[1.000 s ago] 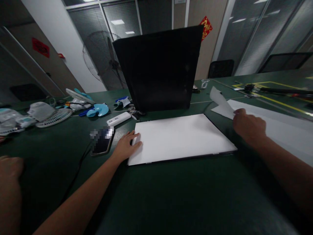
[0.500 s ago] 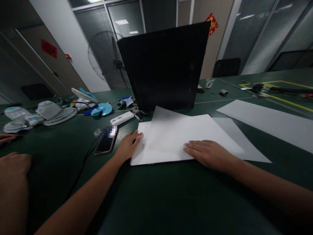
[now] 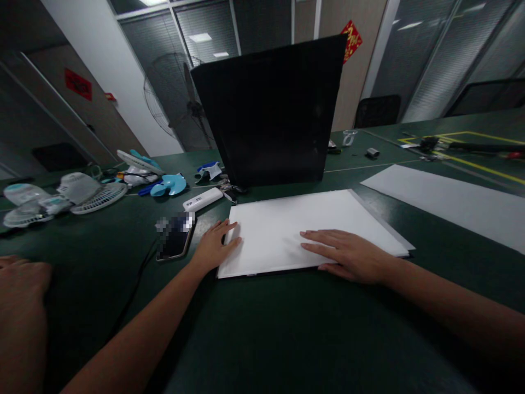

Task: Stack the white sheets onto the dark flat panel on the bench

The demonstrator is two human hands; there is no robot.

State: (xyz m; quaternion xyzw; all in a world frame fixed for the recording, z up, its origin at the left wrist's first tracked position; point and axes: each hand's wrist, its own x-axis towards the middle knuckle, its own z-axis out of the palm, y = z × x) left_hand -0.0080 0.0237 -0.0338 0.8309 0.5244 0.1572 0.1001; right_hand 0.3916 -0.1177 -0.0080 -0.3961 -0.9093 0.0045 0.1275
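A stack of white sheets (image 3: 279,227) lies flat before me on a thin, dark-edged panel. My left hand (image 3: 214,244) rests at its left edge, thumb and fingers spread apart, the fingertips over the white surface. Toward the front right, my right hand (image 3: 348,255) reaches over the stack with fingers stretched out, holding nothing. Whether its fingertips press on the sheet or hover just above it, I cannot tell. A greyer sheet (image 3: 385,223) peeks out along the stack's right side.
Behind the stack stands a large black panel (image 3: 270,115). Left are a phone (image 3: 176,236) with a cable, a white power bank (image 3: 203,200) and fan parts (image 3: 100,197). Another white sheet (image 3: 451,202) lies right. Another person's hand (image 3: 24,279) is at the far left.
The top sheet, skewed before with a corner raised at the back, now lies flat and lined up. The sheet jutting out at right has drawn in. My right hand's fingers have spread.
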